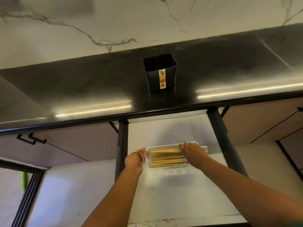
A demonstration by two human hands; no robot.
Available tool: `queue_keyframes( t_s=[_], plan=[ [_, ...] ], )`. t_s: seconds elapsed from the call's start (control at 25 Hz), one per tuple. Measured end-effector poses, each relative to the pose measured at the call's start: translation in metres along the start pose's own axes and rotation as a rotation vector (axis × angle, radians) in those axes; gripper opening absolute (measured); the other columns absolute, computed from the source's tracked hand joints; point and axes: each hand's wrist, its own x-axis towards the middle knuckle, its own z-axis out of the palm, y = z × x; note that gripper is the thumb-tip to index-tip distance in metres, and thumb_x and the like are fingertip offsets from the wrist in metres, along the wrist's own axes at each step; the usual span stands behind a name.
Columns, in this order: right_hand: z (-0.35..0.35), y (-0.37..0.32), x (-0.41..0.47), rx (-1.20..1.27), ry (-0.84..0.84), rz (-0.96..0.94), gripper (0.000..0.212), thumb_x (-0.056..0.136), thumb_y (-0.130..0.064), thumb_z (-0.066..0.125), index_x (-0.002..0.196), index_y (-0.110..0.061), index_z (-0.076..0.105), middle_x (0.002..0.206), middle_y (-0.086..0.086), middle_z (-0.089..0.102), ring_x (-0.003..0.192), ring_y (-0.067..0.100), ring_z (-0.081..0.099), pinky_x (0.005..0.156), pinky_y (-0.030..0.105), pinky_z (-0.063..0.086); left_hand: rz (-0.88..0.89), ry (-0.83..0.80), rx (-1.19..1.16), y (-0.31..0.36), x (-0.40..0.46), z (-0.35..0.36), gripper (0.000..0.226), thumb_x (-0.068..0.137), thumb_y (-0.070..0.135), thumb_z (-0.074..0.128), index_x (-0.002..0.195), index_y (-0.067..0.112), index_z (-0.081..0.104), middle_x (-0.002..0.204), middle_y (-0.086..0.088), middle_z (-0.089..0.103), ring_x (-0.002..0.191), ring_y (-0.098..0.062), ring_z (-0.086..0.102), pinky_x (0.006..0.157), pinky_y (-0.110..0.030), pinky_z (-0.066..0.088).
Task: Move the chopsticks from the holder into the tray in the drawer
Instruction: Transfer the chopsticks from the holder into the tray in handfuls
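Note:
A black square holder (161,74) with a flowered label stands on the dark countertop, and nothing shows inside it. Below, in the open drawer (165,130), a white tray (148,149) holds several wooden chopsticks (165,158) lying side by side, their decorated ends to the right. My right hand (192,150) rests palm down on the right part of the chopsticks, fingers spread over them. My left hand (135,160) sits at the tray's left edge with curled fingers touching the rim.
The glossy black countertop (98,89) overhangs the drawer's back. Dark drawer rails (122,145) run along both sides. Closed cabinet fronts with a black handle (31,139) lie to the left. A marble wall rises behind the counter.

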Motion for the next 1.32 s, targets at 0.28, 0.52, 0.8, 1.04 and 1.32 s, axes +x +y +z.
queue_keyframes(
  t_s=[0.28, 0.52, 0.8, 1.04, 1.32],
  plan=[
    [0.029, -0.01, 0.037, -0.026, -0.22, -0.031, 0.039, 0.096, -0.01, 0.039, 0.135, -0.008, 0.036, 0.135, 0.015, 0.051, 0.121, 0.032, 0.053, 0.098, 0.04, 0.041, 0.017, -0.128, 0.692, -0.027, 0.037, -0.015, 0.008, 0.094, 0.032, 0.053, 0.091, 0.026, 0.057, 0.098, 0.002, 0.059, 0.09, -0.018, 0.053, 0.082, -0.036, 0.042],
    [0.043, -0.018, 0.045, -0.022, -0.188, -0.006, 0.037, 0.095, -0.007, 0.043, 0.131, -0.012, 0.042, 0.131, 0.011, 0.054, 0.121, 0.03, 0.053, 0.097, 0.04, 0.043, 0.064, -0.23, 0.886, -0.04, 0.058, -0.022, 0.022, 0.098, 0.015, 0.045, 0.108, 0.034, 0.045, 0.097, 0.01, 0.055, 0.086, -0.01, 0.053, 0.079, -0.029, 0.043],
    [0.044, -0.018, 0.033, 0.111, -0.065, -0.001, 0.035, 0.092, -0.011, 0.05, 0.126, -0.017, 0.049, 0.13, 0.006, 0.052, 0.12, 0.024, 0.05, 0.096, 0.037, 0.043, 0.101, -0.291, 0.898, -0.043, 0.062, -0.027, 0.03, 0.095, 0.01, 0.053, 0.102, 0.039, 0.051, 0.102, 0.009, 0.061, 0.094, -0.012, 0.057, 0.075, -0.026, 0.048],
    [0.045, -0.032, 0.018, 0.404, -0.175, 0.12, 0.044, 0.1, -0.04, 0.039, 0.133, -0.013, 0.051, 0.142, 0.007, 0.048, 0.129, 0.024, 0.046, 0.111, 0.039, 0.035, 0.101, -0.214, 0.864, -0.045, 0.059, -0.024, 0.024, 0.095, 0.01, 0.052, 0.099, 0.034, 0.054, 0.099, 0.005, 0.062, 0.09, -0.014, 0.057, 0.077, -0.029, 0.048],
    [0.025, -0.011, -0.014, 0.784, 0.486, 0.709, 0.034, 0.091, -0.013, 0.062, 0.123, -0.006, 0.055, 0.121, 0.017, 0.057, 0.105, 0.03, 0.057, 0.084, 0.036, 0.054, 0.163, -0.148, 0.866, -0.049, 0.044, -0.025, 0.016, 0.097, 0.019, 0.049, 0.11, 0.027, 0.051, 0.1, 0.004, 0.058, 0.083, -0.015, 0.055, 0.08, -0.031, 0.046]
  ],
)
